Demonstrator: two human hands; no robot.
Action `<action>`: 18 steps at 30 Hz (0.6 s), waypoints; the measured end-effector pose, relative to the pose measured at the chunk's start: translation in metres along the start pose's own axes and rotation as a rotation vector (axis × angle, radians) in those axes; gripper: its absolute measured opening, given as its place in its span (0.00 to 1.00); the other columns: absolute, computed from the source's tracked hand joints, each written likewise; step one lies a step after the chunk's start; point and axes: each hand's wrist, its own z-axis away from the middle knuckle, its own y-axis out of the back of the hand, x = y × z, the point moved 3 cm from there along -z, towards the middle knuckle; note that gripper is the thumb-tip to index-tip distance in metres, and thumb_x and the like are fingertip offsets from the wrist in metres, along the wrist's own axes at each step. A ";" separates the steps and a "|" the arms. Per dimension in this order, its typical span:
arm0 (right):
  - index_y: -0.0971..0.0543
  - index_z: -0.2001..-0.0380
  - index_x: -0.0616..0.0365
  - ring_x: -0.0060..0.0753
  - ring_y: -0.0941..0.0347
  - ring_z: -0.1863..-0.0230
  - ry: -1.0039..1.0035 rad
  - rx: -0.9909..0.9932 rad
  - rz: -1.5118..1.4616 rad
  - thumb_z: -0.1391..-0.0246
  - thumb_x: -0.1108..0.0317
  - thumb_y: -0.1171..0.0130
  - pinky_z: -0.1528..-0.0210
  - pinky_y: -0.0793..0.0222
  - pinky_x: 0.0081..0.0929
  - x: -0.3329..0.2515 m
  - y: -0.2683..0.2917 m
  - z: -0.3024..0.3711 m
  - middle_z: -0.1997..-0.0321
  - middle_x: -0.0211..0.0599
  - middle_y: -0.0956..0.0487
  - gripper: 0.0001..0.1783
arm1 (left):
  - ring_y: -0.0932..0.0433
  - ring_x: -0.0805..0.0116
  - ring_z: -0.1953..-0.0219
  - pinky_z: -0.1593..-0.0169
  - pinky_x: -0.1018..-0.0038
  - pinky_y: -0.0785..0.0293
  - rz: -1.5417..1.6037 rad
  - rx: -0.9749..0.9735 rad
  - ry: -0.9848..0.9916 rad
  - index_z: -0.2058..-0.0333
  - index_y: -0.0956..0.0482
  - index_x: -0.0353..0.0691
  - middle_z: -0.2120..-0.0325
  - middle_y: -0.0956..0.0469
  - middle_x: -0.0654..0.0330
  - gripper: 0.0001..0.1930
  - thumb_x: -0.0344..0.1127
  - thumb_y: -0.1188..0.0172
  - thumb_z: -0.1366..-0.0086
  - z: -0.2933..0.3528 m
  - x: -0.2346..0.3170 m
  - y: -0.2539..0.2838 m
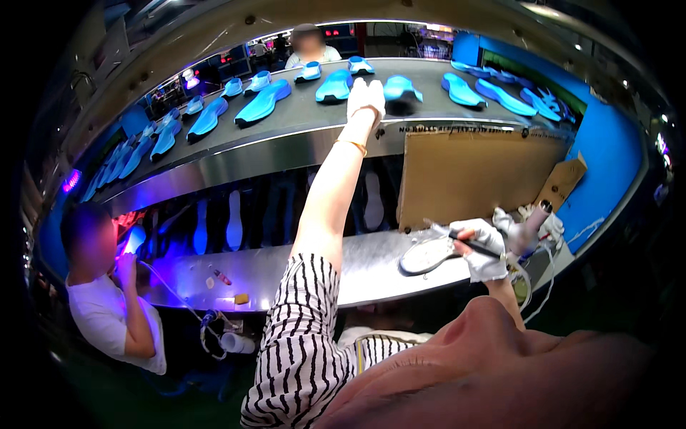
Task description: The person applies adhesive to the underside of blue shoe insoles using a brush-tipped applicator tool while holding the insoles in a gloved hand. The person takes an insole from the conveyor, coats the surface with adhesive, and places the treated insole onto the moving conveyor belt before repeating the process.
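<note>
My left hand, in a white glove, reaches over the near edge of the dark conveyor belt. Its fingers are stretched out, and nothing shows in its grip. Just left of it lies a blue shoe sole; another blue sole lies close on its right. My right hand, in a white glove with bare fingertips, is closed around a slim black-handled brush. The brush's pale tip is over a light oval piece with a dark rim on the metal bench.
Several more blue soles lie along the belt. A cardboard sheet stands under its edge. A bottle-like grey item with white cords is beside my right hand. One person works at the left; another is beyond the belt.
</note>
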 end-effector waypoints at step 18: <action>0.26 0.69 0.60 0.16 0.30 0.73 -0.247 -0.048 0.097 0.55 0.80 0.39 0.69 0.34 0.14 0.046 -0.003 0.029 0.73 0.29 0.24 0.09 | 0.26 0.59 0.62 0.56 0.66 0.31 -0.134 0.098 -0.255 0.73 0.18 0.47 0.68 0.23 0.56 0.07 0.40 0.39 0.49 0.097 -0.072 0.106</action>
